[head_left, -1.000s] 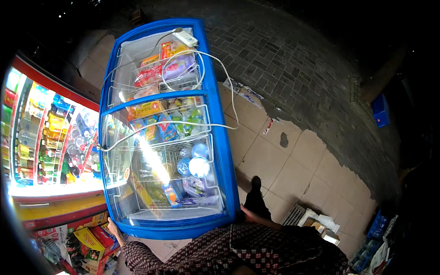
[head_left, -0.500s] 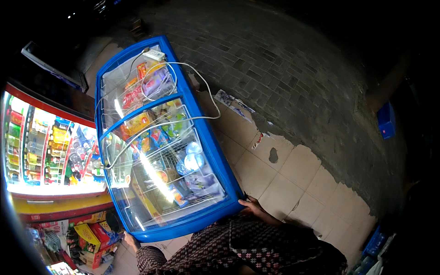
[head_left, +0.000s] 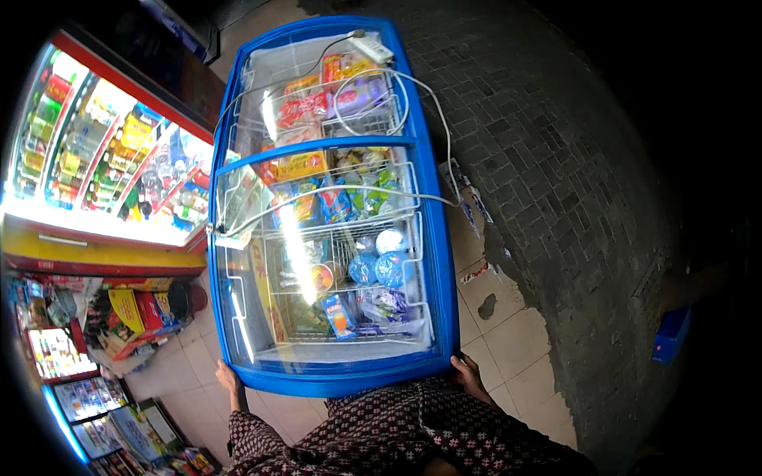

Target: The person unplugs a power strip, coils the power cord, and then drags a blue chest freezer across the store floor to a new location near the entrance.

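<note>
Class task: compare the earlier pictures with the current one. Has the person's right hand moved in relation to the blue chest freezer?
Yes. The right hand now grips the blue chest freezer at its near right corner; a second ago it was out of sight, and the floor tiles suggest the camera swung too.

— Setting? 
— Small shop front, open to the street. Blue glass-topped chest freezer (head_left: 333, 214) packed with wrapped ice creams and tubs in wire baskets.
— Other evidence? 
— Lit red-framed drinks cooler (head_left: 103, 159) full of bottles; racks of packaged snacks (head_left: 127, 313); tiled floor (head_left: 516, 325) meeting grey brick paving (head_left: 556, 143).
</note>
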`<act>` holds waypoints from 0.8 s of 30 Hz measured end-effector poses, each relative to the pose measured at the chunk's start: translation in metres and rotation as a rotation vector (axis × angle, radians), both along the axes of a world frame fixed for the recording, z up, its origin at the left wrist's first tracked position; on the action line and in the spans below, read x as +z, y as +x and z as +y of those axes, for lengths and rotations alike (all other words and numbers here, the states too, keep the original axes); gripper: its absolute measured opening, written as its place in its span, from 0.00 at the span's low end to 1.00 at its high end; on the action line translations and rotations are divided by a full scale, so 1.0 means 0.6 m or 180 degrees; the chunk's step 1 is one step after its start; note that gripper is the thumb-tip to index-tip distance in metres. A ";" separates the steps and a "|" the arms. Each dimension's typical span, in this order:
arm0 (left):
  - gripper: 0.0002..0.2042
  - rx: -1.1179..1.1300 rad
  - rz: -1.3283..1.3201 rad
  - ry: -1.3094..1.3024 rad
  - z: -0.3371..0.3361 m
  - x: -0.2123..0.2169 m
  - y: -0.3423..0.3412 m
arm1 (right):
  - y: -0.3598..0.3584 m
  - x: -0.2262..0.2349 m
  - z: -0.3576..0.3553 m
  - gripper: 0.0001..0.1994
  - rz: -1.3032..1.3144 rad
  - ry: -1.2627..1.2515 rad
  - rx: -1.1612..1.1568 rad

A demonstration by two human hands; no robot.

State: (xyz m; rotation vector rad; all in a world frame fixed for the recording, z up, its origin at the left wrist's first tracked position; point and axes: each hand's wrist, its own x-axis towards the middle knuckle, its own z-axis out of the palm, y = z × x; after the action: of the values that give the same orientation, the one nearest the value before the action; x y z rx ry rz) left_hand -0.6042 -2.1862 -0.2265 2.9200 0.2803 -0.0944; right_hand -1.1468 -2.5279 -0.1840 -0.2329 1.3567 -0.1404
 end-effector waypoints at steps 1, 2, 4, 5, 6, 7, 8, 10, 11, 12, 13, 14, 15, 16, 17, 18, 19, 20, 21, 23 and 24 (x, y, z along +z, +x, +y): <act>0.29 -0.0026 0.0061 -0.0001 0.005 0.004 0.000 | 0.009 0.008 -0.006 0.25 -0.0012 0.0045 -0.0060; 0.29 -0.0046 0.0114 -0.0030 0.007 0.005 0.002 | 0.003 -0.004 0.000 0.26 -0.0011 0.0044 0.0122; 0.29 -0.0059 0.0088 -0.0051 0.015 0.007 0.004 | -0.024 -0.056 0.037 0.28 -0.0053 0.0047 0.0445; 0.29 -0.0048 0.0067 -0.0068 0.006 0.005 0.003 | -0.017 -0.051 0.026 0.38 -0.0152 0.0114 0.0585; 0.29 -0.0040 0.0046 -0.0082 -0.003 0.004 0.005 | -0.009 -0.045 0.021 0.41 0.0012 0.0165 0.0675; 0.29 -0.0025 0.0090 -0.0121 -0.013 0.005 0.010 | 0.001 -0.033 0.019 0.45 0.0178 0.0217 0.0762; 0.29 -0.0007 0.0118 -0.0150 -0.017 0.009 0.015 | 0.008 -0.026 0.014 0.49 0.0189 0.0263 0.0814; 0.29 0.0034 0.0164 -0.0178 -0.026 0.009 0.022 | 0.018 -0.010 0.003 0.57 0.0226 0.0354 0.0934; 0.29 0.0057 0.0160 -0.0161 -0.020 0.010 0.029 | 0.026 -0.012 -0.001 0.58 0.0180 0.0428 0.0997; 0.29 0.0081 0.0157 -0.0144 -0.016 0.012 0.037 | 0.035 -0.010 -0.006 0.58 0.0135 0.0501 0.1059; 0.29 0.0087 0.0135 -0.0067 -0.014 0.014 0.048 | 0.043 -0.005 -0.010 0.50 0.0316 0.0363 0.1154; 0.29 0.0086 0.0138 0.0010 -0.018 0.013 0.053 | 0.065 0.032 -0.032 0.41 0.0522 0.0228 0.1240; 0.29 0.0110 0.0141 0.0086 -0.012 0.016 0.052 | 0.068 0.043 -0.038 0.38 0.0647 0.0191 0.1326; 0.29 0.0110 0.0134 0.0092 -0.007 0.020 0.052 | 0.071 0.054 -0.041 0.34 0.0770 0.0169 0.1410; 0.28 0.0095 0.0135 0.0078 -0.027 0.028 0.056 | 0.064 0.037 -0.035 0.35 0.0823 0.0232 0.1454; 0.28 0.0084 0.0123 0.0073 -0.049 0.038 0.058 | 0.075 0.064 -0.041 0.37 0.0839 0.0301 0.1454; 0.28 -0.0006 0.0304 0.0144 -0.071 0.049 0.059 | 0.083 0.072 -0.067 0.38 0.0835 0.0348 0.1481; 0.28 0.0039 0.0224 0.0196 -0.078 0.063 0.061 | 0.094 0.087 -0.085 0.40 0.0817 0.0413 0.1519; 0.28 0.0085 0.0146 0.0250 -0.083 0.073 0.063 | 0.102 0.106 -0.096 0.43 0.0702 0.0540 0.1425; 0.27 0.0096 0.0040 0.0202 -0.094 0.088 0.070 | 0.110 0.127 -0.111 0.48 0.0787 0.0780 0.1402; 0.27 0.0054 0.0021 0.0087 -0.100 0.098 0.072 | 0.112 0.126 -0.116 0.51 0.0985 0.0891 0.1473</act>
State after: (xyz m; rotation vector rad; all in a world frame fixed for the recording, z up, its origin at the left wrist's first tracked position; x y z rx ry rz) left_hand -0.5608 -2.2461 -0.1679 2.9443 0.3098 -0.0983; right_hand -1.0794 -2.5978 -0.1082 -0.3347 1.5728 0.4877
